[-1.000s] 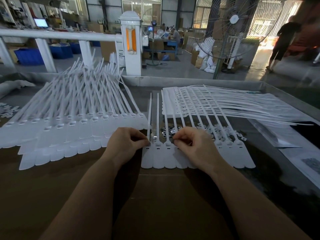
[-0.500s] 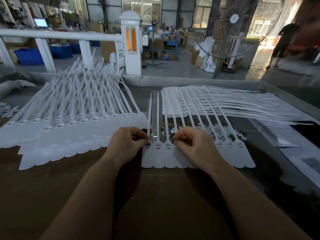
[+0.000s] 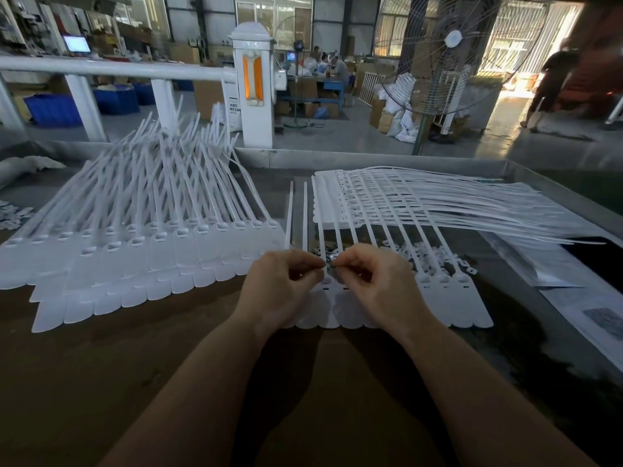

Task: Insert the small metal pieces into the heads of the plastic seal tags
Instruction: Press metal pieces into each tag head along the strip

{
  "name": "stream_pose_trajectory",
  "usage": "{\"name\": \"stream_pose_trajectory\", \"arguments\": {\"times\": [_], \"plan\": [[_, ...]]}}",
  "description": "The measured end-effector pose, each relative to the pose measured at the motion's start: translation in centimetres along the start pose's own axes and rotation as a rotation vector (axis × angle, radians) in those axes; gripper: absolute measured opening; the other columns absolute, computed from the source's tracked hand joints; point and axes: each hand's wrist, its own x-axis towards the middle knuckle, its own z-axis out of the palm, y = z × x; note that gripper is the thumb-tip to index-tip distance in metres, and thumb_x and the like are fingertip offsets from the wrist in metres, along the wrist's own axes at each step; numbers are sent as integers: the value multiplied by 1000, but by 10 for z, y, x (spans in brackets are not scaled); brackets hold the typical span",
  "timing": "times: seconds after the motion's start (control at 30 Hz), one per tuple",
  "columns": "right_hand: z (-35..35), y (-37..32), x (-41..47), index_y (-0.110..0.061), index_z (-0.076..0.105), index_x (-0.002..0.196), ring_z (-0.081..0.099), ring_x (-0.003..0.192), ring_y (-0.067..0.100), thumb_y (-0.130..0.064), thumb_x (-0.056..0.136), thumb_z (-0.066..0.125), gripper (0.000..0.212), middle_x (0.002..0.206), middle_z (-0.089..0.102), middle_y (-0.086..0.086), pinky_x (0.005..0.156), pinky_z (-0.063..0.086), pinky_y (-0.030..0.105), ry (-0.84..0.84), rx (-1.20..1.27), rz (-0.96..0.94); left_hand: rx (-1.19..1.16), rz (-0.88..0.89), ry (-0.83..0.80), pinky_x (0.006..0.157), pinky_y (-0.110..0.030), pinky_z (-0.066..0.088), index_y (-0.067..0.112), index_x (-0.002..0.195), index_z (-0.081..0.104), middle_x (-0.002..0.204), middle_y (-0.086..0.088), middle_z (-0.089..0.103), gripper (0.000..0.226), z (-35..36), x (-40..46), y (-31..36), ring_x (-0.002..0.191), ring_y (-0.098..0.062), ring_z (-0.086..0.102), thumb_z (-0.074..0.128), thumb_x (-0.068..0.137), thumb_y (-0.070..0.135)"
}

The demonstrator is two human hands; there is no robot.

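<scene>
**Both hands meet over the row of seal tags**

We see our left hand (image 3: pixel 281 288) and right hand (image 3: pixel 381 284) curled close together above a flat row of white plastic seal tags (image 3: pixel 438 298) lying side by side on the dark brown worktable (image 3: pixel 168 382). The fingertips of both hands come together at one spot, just above the tag heads, where a small shiny metal piece (image 3: pixel 332 261) shows between them. Each hand has thumb and forefinger drawn together in a pinch at that piece; which hand actually bears it we cannot tell. The other fingers are folded under the palms.

The tags' thin white tails run away from us, and their broad rounded flags point toward us, partly covered by our hands. Just behind the hands lies a loose scatter of small metal pieces (image 3: pixel 431 252) on the table, among the tails.

To the left sits a large fanned heap of white seal tags (image 3: pixel 141 244), overlapping in several layers. To the far right lies a second sheaf of white tags (image 3: pixel 438 200), its tails sweeping rightward. Beyond the table stand a white railing (image 3: pixel 111 67) and a large pedestal fan (image 3: pixel 451 45).
</scene>
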Motion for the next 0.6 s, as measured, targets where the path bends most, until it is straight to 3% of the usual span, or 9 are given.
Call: {"name": "stream_pose_trajectory", "arguments": {"times": [0.1,0.4,0.6], "plan": [[-1,-2,-1,-9,71,91,66,77,6,0,81,67,15,80,69,-1,73,54,17,-7,100,37,-65,-12,-33,79,-7,48,23,97,71,86,15,68,18,2,-1,2,85,8,62,69,81,17],[-2,-8,-1,-15,69,83,68,72,4,4,78,68,20,75,70,-4,65,49,11,-29,298,97,-274,-38,-39,75,-9,49,13,92,72,87,5,72,16,1,-3,6,82,1,66,70,78,6],[-3,-8,0,-6,66,87,69,71,7,8,78,66,16,76,70,3,67,51,14,-39,332,105,-301,-29,-40,64,-4,44,11,86,72,77,6,70,7,0,-2,6,71,6,63,67,82,8]]}}
